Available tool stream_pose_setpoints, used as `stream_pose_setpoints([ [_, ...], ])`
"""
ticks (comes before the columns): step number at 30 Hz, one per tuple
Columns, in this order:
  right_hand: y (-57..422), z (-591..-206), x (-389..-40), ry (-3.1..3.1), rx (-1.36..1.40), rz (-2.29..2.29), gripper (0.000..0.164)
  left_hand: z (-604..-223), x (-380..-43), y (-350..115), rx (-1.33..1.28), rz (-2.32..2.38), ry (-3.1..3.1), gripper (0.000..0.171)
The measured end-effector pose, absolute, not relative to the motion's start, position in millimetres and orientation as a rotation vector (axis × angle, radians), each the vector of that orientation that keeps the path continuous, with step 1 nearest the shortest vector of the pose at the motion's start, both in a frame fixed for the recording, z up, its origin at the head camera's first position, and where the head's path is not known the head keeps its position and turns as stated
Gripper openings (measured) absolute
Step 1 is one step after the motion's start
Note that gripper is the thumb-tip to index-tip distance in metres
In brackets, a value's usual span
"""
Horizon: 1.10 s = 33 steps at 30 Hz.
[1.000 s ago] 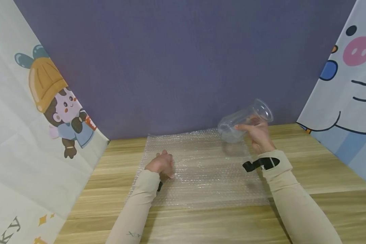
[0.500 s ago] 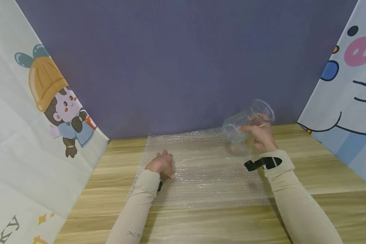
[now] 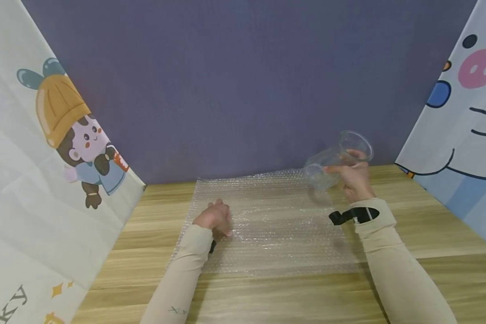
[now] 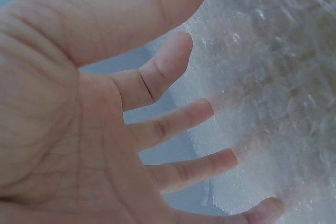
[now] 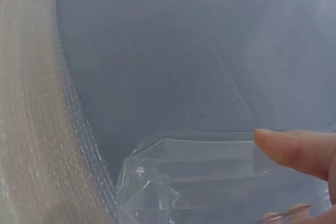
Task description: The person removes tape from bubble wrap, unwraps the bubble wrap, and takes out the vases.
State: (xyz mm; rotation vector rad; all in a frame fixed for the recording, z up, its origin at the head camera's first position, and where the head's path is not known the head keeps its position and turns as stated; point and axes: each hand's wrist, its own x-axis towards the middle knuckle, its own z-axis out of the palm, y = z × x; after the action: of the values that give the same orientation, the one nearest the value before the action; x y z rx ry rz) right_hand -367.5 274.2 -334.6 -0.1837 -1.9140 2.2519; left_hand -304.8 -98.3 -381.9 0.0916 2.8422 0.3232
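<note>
A clear vase (image 3: 324, 168) with a wide round rim hangs tilted over the back right corner of a sheet of bubble wrap (image 3: 275, 225). My right hand (image 3: 354, 177) grips it near the rim, with the thumb along its side. In the right wrist view the vase's angular base (image 5: 152, 182) shows clearly, and the fingers are partly cut off by the frame. On the left part of the sheet lies my left hand (image 3: 215, 217), which holds nothing. Its fingers (image 4: 178, 124) are spread and loosely bent at the bubble wrap in the left wrist view.
The bubble wrap lies flat on a wood-grain table (image 3: 275, 299), its back edge at a purple-grey wall (image 3: 243, 90). Printed cartoon cloths flank the table: a white left cloth (image 3: 20, 189) and a pig-print right cloth (image 3: 470, 126).
My right hand has shifted a little to the right with the vase, and the base has swung toward the sheet's right edge. The left hand has stayed put.
</note>
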Motion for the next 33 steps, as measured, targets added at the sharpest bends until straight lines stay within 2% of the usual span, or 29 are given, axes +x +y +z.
stream_pose_setpoints([
  [10,284.7,-335.5,-372.2,-1.746,-0.291,2.343,0.084,-381.6,-305.8,-95.9,0.093,0.341,2.808,0.026],
  [23,293.4,-343.6,-380.2,-1.649,-0.393,2.283,0.077,-380.3,-302.0,-95.6,0.061,0.338,2.79,0.026],
  [33,302.6,-349.2,-384.1,-1.674,-0.454,2.301,0.083,-380.8,-302.2,-96.3,0.081,0.34,2.808,0.026],
])
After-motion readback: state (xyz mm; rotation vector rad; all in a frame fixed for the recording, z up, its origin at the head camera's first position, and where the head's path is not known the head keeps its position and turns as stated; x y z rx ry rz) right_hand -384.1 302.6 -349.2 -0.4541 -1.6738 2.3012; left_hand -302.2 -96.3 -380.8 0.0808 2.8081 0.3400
